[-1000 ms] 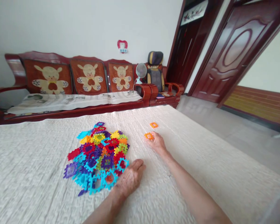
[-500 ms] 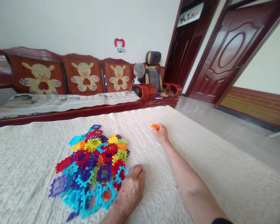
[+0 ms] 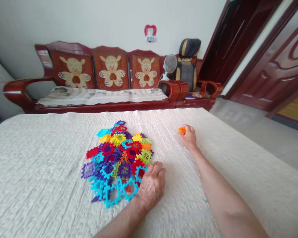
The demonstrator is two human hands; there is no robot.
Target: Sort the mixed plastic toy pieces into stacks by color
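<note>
A heap of flat, notched interlocking puzzle tiles in blue, purple, red, yellow, green and orange lies on the pale quilted cover. Against the heap's right edge rests my left hand, knuckles up, fingers curled under. Its fingertips are hidden, so anything in them is out of sight. Farther out and to the right, my right hand has thumb and fingers closed on a small orange tile, low over the cover or touching it. A light purple window tile sits at the heap's left edge.
Beyond the cover stands a red wooden sofa with bear-patterned cushions. A small fan and a chair with a massage pad are to its right. Dark red doors are at the far right.
My view has turned left, so the whole scene sits farther right in the picture. Both hands keep nearly the same places beside the heap, the right still gripping the orange tile.
</note>
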